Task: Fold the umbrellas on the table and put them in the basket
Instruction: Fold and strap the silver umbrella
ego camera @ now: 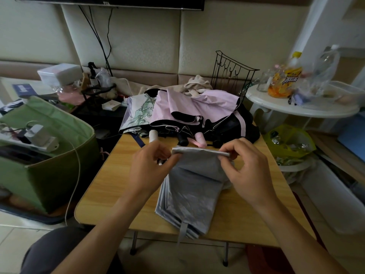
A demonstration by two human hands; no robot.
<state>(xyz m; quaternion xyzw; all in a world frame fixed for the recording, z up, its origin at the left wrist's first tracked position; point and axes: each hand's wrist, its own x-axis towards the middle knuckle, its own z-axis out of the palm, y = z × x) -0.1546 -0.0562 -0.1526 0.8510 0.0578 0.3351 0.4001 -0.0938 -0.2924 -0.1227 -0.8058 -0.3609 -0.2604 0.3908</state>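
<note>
Nearest: grey umbrella (pixel 194 192) lies on the wooden table (pixel 110 186), canopy flattened into pleats, closure strap (pixel 182 232) hanging off the near edge. Both hands hold its far end, raised a bit off the tabletop. Left hand (pixel 152 165) pinches the left corner w/ thumb & curled fingers; right hand (pixel 248 167) pinches the right corner the same way, other fingers loosely bent. Fabric edge runs taut btwn the two.

Further back on the table: heap of unfolded umbrellas, a pink & black one (pixel 199 109) on top, a white one w/ green floral print (pixel 138 113) to its left, handles poking toward the person.

Left of table, on the floor: green fabric basket (pixel 57 161), w/ chargers & cables resting on top of it. Right: round white side table (pixel 300 107) w/ bottles. Black wire rack (pixel 231 74) behind the heap.
</note>
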